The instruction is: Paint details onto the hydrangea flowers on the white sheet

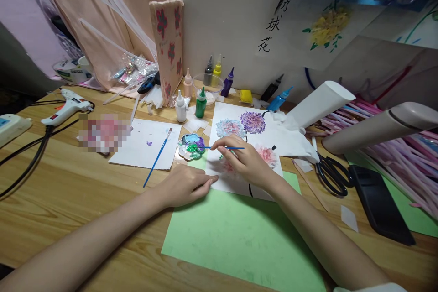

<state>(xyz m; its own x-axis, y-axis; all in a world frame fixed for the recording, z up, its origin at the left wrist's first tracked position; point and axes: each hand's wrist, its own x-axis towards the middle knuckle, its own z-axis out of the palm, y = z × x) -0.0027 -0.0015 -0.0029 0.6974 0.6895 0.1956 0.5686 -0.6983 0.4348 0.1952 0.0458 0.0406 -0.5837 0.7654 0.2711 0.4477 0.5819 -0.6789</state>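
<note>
Head cam: right hand [241, 159] pinches a thin blue-handled paintbrush [207, 148], tip at the green paint [190, 148] in a shiny flower-shaped palette [182, 150], just left of the white paper sheet [236, 186] with fluffy flowers [253, 122]. Left hand [185, 185] touches that sheet's near-left edge; can't tell if its fingers grip anything.

And here's the worktop [123, 210], warm wood with bold grain, reaching back to a plain greyish wall [232, 23]! Above the worktop's right end, flower pictures [326, 27] brighten that wall; beyond its left end, a pink sheet [20, 23]. Soft light across the worktop, darkness off its far-left corner.
</note>
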